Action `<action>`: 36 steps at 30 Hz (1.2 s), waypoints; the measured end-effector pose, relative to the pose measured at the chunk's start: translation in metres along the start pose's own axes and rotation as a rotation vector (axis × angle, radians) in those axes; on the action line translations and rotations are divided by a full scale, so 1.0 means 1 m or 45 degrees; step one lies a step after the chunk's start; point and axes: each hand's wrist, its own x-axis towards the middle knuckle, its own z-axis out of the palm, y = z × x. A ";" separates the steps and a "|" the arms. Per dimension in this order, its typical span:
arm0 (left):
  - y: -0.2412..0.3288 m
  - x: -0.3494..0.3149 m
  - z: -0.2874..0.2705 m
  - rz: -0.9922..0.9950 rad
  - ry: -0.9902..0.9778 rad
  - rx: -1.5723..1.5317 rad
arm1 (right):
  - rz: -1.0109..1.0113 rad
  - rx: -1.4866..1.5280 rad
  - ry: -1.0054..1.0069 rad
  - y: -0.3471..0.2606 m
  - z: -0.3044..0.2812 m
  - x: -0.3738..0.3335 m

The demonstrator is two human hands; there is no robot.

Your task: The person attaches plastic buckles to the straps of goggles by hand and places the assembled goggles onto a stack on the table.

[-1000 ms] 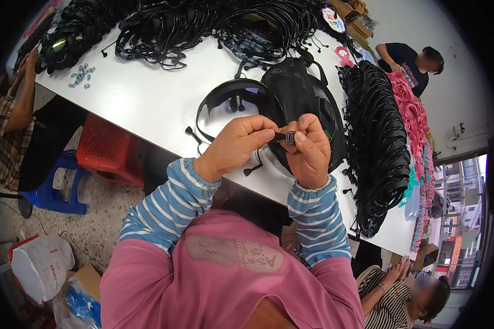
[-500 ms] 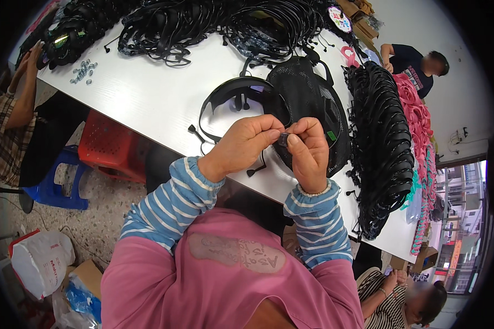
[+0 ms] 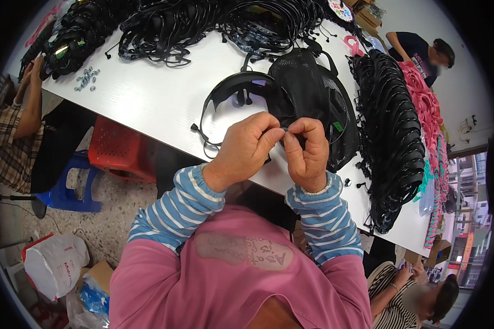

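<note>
My left hand [image 3: 244,143] and my right hand [image 3: 307,153] meet above the table's near edge, thumbs and forefingers pinched together. Whatever lies between the fingertips is too small and too covered to name. Right behind them a black curved band [image 3: 233,82] stands in a loop, with thin cords and small black end pieces hanging from it. A black mesh bag [image 3: 297,82] with a green tag lies against the band, just beyond my right hand. Beside my right wrist, a small dark piece [image 3: 347,182] rests on the white table [image 3: 148,104].
Piles of black straps [image 3: 170,33] line the far side, and a long black stack [image 3: 389,142] lies right, beside pink straps [image 3: 420,93]. Small clear pieces [image 3: 86,79] are scattered left. A red stool [image 3: 118,148] and blue stool [image 3: 74,183] stand left. Other people sit around the table.
My fingertips have drawn closer together, and the small dark piece that showed between them is now hidden. The whole view has shifted slightly.
</note>
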 end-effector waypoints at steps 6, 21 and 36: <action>0.000 0.005 0.001 0.358 0.084 0.278 | 0.046 0.035 -0.075 -0.002 -0.010 0.001; 0.008 -0.005 0.004 0.454 0.040 0.238 | 0.369 0.491 -0.227 0.002 -0.026 0.000; 0.002 -0.011 -0.002 0.343 0.003 0.182 | 0.471 0.644 -0.338 0.005 -0.032 -0.001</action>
